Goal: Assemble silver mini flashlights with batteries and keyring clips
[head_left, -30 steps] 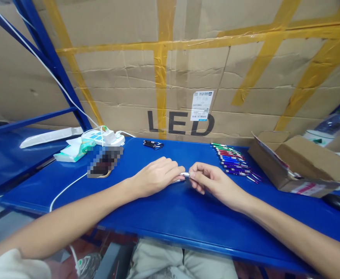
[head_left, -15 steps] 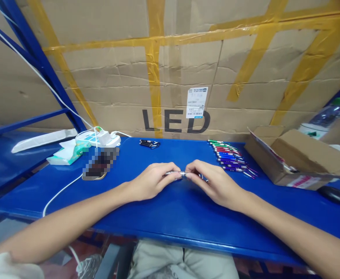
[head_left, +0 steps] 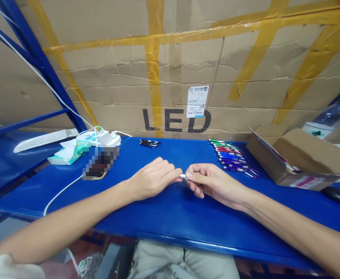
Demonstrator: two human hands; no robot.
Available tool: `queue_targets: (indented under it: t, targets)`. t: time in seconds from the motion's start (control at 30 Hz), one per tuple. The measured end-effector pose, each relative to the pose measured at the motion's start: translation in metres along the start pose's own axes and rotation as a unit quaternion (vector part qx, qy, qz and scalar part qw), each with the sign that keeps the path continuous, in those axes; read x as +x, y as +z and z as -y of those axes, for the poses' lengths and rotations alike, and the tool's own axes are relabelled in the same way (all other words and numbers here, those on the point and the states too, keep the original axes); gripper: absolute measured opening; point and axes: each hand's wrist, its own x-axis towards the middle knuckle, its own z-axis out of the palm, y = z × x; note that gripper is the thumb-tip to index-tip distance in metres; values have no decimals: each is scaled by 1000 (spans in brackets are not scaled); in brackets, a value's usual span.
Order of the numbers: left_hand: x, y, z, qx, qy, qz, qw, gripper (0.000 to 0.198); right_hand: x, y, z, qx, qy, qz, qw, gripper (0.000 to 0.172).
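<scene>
My left hand (head_left: 152, 179) and my right hand (head_left: 209, 181) meet fingertip to fingertip just above the blue table (head_left: 170, 217). Between them they pinch a small silver pen-like torch (head_left: 183, 176); only its short metal end shows. Both hands are closed on it. A row of several coloured little torches (head_left: 230, 159) lies on the table to the right of my right hand. A dark one with a clip (head_left: 149, 143) lies apart at the back centre.
An open cardboard box (head_left: 297, 157) stands at the right, a dark mouse (head_left: 339, 195) beside it. A white power strip (head_left: 98, 138), a tissue pack (head_left: 68, 153), a blurred dark object (head_left: 100, 162) and a white cable (head_left: 61, 192) lie at the left. Taped cardboard walls the back.
My hands turned on the small torch: the left fingers first lay over it, then lifted it, and now pinch its end again. My right hand rolled palm-up.
</scene>
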Motion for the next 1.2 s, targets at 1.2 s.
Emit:
queue_targets:
  t: [1.2]
  targets:
    - [3,6,-10,-256,-201,52,944,31,4,-9,-13,-275,-192,-60,940,31]
